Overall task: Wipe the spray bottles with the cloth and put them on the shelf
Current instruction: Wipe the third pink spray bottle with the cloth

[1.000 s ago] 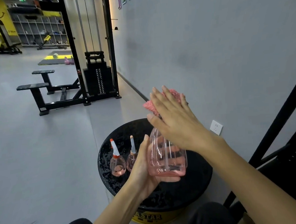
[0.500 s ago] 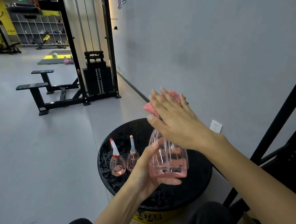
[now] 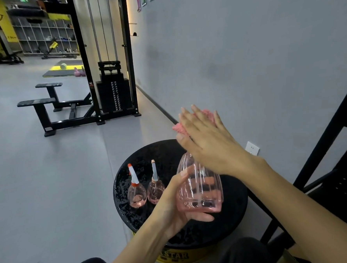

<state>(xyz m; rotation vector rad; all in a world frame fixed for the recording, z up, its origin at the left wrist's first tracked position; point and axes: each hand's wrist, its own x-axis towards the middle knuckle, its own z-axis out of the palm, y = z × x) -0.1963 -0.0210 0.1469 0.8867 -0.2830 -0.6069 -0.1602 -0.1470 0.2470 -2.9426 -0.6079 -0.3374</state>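
A gym: cable weight machine [image 3: 113, 90], benches [image 3: 36, 102].

Left hand [image 3: 178, 202] grips pink spray bottle [image 3: 200, 192] from the side: thumb up along the near face, fingers curled behind and under the base, one fingertip sticking out below. Left forearm bare, rises from bottom centre, angled up-right, wrist bent slightly back. Right hand [image 3: 208, 143] is flat, palm down, fingers straight and slightly spread, pressing pink cloth [image 3: 179, 129] onto the bottle's top. Thumb lies on the left edge. Right forearm bare, enters from the lower right corner, runs up-left, wrist straight. Right arm is above the left; they don't touch.
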